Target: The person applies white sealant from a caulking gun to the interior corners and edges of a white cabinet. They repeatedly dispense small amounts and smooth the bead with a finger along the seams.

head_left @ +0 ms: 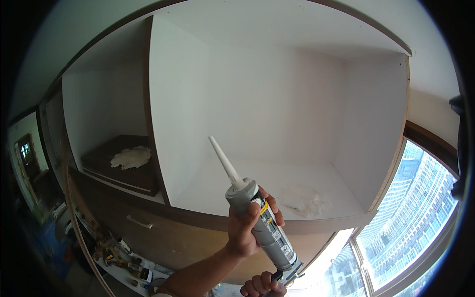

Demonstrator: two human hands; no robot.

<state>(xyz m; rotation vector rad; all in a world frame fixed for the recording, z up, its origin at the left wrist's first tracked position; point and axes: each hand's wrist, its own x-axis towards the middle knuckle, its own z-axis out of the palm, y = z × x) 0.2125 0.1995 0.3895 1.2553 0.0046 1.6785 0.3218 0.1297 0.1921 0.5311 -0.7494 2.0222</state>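
A caulking gun (292,271) loaded with a grey sealant cartridge (271,242) is held up before an open white cabinet (277,99). Its long white nozzle (225,161) points up and to the left, toward the cabinet's inner left side; whether the tip touches anything cannot be told. Fingers and thumb of my left hand (243,231) wrap round the front part of the cartridge. Lower down, at the picture's bottom edge, my right hand (262,285) is closed round the gun's handle, which is mostly hidden.
Crumpled clear plastic (308,202) lies on the cabinet floor. The left compartment holds a dark board (116,171) with a pale crumpled sheet (131,157). Below is a brown drawer front with a handle (138,222). Tools and bottles (131,262) crowd a surface lower left. A window (415,213) is at right.
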